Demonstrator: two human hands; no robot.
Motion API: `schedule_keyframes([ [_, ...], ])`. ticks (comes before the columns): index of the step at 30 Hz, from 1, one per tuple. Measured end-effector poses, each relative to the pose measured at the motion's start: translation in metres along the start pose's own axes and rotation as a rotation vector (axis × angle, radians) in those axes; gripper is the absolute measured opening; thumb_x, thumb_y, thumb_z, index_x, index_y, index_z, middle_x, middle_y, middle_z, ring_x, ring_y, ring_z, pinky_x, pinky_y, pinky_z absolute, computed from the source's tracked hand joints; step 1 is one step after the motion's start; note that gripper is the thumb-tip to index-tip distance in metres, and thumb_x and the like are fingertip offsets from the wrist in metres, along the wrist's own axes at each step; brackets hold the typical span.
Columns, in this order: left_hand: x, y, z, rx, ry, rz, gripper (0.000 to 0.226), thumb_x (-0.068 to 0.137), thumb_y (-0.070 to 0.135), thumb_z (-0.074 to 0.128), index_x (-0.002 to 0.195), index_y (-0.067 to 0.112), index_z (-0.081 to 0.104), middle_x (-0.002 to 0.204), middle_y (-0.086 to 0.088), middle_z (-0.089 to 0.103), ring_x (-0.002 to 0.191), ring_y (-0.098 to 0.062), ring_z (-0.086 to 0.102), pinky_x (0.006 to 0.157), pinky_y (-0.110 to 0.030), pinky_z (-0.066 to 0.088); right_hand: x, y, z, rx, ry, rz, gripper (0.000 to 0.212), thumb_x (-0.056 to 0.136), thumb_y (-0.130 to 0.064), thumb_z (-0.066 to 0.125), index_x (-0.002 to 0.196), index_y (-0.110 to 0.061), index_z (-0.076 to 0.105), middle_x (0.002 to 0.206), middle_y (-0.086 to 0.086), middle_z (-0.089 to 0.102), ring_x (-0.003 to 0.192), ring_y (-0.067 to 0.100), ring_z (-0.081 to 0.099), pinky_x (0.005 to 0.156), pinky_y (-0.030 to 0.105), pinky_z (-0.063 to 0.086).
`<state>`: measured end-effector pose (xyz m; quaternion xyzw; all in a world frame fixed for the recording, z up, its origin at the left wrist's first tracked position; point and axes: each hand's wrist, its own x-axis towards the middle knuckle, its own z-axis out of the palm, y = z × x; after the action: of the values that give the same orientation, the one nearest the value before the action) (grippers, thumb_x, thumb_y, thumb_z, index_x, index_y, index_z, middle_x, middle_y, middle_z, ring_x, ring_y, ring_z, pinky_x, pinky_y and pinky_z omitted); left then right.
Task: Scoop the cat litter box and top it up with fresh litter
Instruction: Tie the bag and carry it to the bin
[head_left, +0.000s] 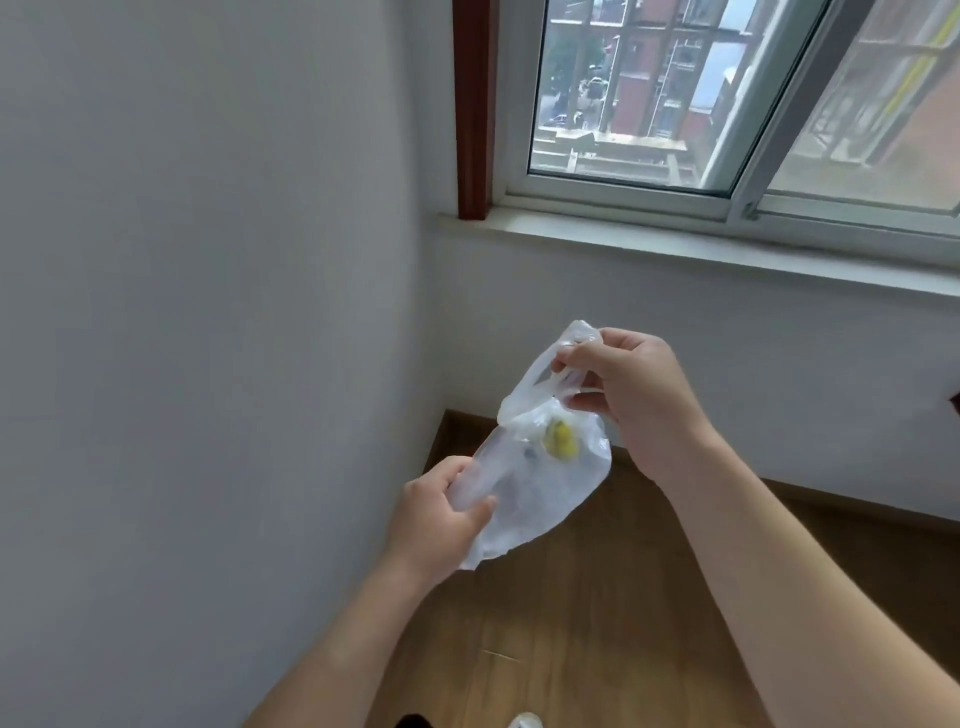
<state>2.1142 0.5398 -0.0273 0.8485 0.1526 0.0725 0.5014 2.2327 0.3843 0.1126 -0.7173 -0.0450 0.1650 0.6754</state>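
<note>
Wall (208, 260): plain white, fills the left side.
Left hand (441, 514): fingers curled round the lower end of the bag.
Plastic bag (540, 493): thin and clear, held in the air between both hands above the wooden floor (597, 623); a yellow lump (561, 441) shows inside.
Right hand (634, 395): pinches the bag's handles at the top.
Window (675, 93): upper right, above a pale sill (675, 244).
</note>
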Motion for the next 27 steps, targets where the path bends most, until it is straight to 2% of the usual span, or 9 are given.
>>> schedule_keyframes([
  [3,0.044,0.003,0.004,-0.007,0.026,-0.036,0.022,0.085,0.033,0.072,0.093,0.046,0.056,0.085,0.020,0.066,0.084,0.008,0.061,0.062,-0.009,0.051,0.049,-0.012,-0.001,-0.027,-0.037,0.002,0.016,0.086,-0.006,0.066,0.088,0.010,0.068,0.077,0.012,0.066,0.058,0.011,0.061,0.058,0.024,0.053],
  [6,0.086,0.003,0.004,0.004,0.041,-0.062,0.021,0.085,0.033,0.071,0.089,0.048,0.056,0.081,0.021,0.066,0.082,0.005,0.062,0.065,-0.019,0.056,0.094,-0.021,0.001,-0.042,-0.071,0.005,0.016,0.087,-0.007,0.066,0.089,0.009,0.069,0.077,0.011,0.067,0.059,0.010,0.062,0.058,0.024,0.053],
  [11,0.156,-0.016,0.008,0.004,0.047,-0.083,0.023,0.084,0.033,0.069,0.086,0.052,0.056,0.086,0.029,0.064,0.083,0.006,0.062,0.070,-0.028,0.059,0.164,-0.016,0.010,-0.060,-0.089,0.032,0.021,0.087,-0.007,0.066,0.094,0.013,0.066,0.078,0.012,0.067,0.059,0.012,0.062,0.058,0.025,0.053],
  [16,0.221,-0.046,0.022,0.006,0.002,-0.150,0.018,0.082,0.034,0.069,0.089,0.047,0.059,0.083,0.017,0.066,0.079,-0.001,0.063,0.070,-0.034,0.060,0.228,0.006,0.012,-0.066,-0.078,0.089,0.019,0.087,-0.006,0.066,0.094,0.012,0.067,0.076,0.010,0.068,0.061,0.012,0.064,0.062,0.028,0.054],
  [20,0.266,-0.070,0.039,0.034,-0.061,-0.213,0.012,0.085,0.034,0.069,0.094,0.036,0.061,0.082,0.009,0.065,0.079,-0.011,0.064,0.066,-0.033,0.058,0.276,0.035,0.011,-0.093,-0.089,0.159,0.018,0.086,-0.007,0.066,0.091,0.010,0.068,0.079,0.013,0.069,0.068,0.017,0.066,0.063,0.030,0.056],
  [23,0.295,-0.097,0.059,0.024,-0.065,-0.317,0.014,0.083,0.029,0.070,0.090,0.038,0.062,0.082,0.007,0.068,0.079,-0.014,0.065,0.067,-0.033,0.056,0.311,0.074,0.009,-0.129,-0.110,0.225,0.018,0.086,-0.009,0.066,0.088,0.009,0.068,0.080,0.016,0.066,0.073,0.020,0.065,0.060,0.026,0.055],
  [25,0.312,-0.120,0.078,0.041,-0.052,-0.368,0.019,0.083,0.025,0.070,0.087,0.041,0.061,0.083,0.009,0.068,0.080,-0.012,0.064,0.064,-0.024,0.052,0.334,0.108,0.009,-0.162,-0.123,0.263,0.019,0.086,-0.010,0.066,0.086,0.009,0.068,0.078,0.015,0.065,0.075,0.019,0.065,0.061,0.025,0.055],
  [27,0.328,-0.149,0.099,0.065,-0.052,-0.434,0.021,0.082,0.023,0.068,0.089,0.041,0.062,0.084,0.011,0.068,0.079,-0.010,0.063,0.060,-0.019,0.048,0.355,0.146,0.009,-0.201,-0.125,0.306,0.019,0.087,-0.011,0.066,0.085,0.008,0.068,0.076,0.014,0.066,0.077,0.021,0.067,0.067,0.031,0.059],
])
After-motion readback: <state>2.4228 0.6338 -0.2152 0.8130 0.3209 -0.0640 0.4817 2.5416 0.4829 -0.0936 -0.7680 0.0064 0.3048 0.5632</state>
